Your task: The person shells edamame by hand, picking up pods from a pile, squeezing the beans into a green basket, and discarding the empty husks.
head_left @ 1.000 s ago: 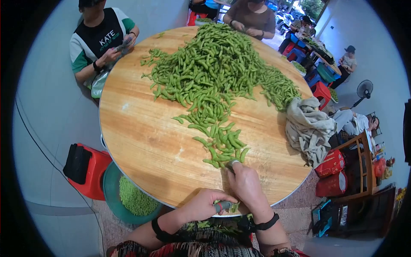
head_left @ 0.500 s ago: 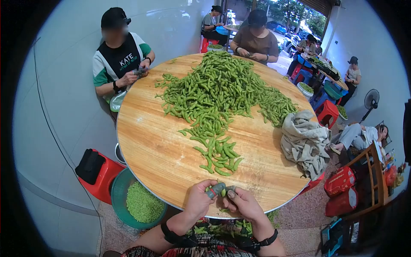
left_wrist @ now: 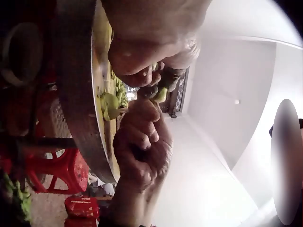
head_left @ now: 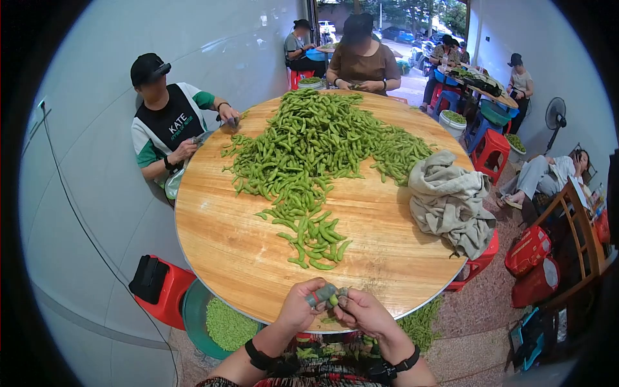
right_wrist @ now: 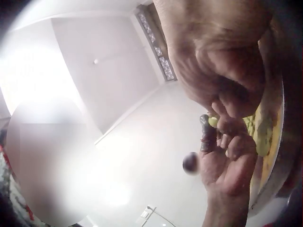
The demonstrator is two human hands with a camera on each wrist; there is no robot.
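Note:
At the table's near edge my two hands meet around one green edamame pod point(head_left: 333, 300). My left hand point(head_left: 298, 308) pinches it from the left, its thumb wrapped in a grey cover point(head_left: 320, 295). From the right, my right hand point(head_left: 366, 311) grips the pod with curled fingers, and a grey cover also shows on its thumb. In the left wrist view, part of the pod point(left_wrist: 162, 95) shows between the fingertips. The right wrist view shows only a small green bit of it. A loose trail of edamame pods point(head_left: 316, 244) lies just beyond the hands.
A big heap of pods point(head_left: 303, 142) covers the far part of the round wooden table point(head_left: 219, 258). A crumpled grey cloth point(head_left: 451, 200) lies at the right edge. Below left stands a green basin of shelled beans point(head_left: 193, 316) beside a red stool point(head_left: 169, 293). People sit around.
My right hand has come back from the near pods to my left hand, and both now hold a pod together. The head view has tilted up. The person at left has reached toward the heap.

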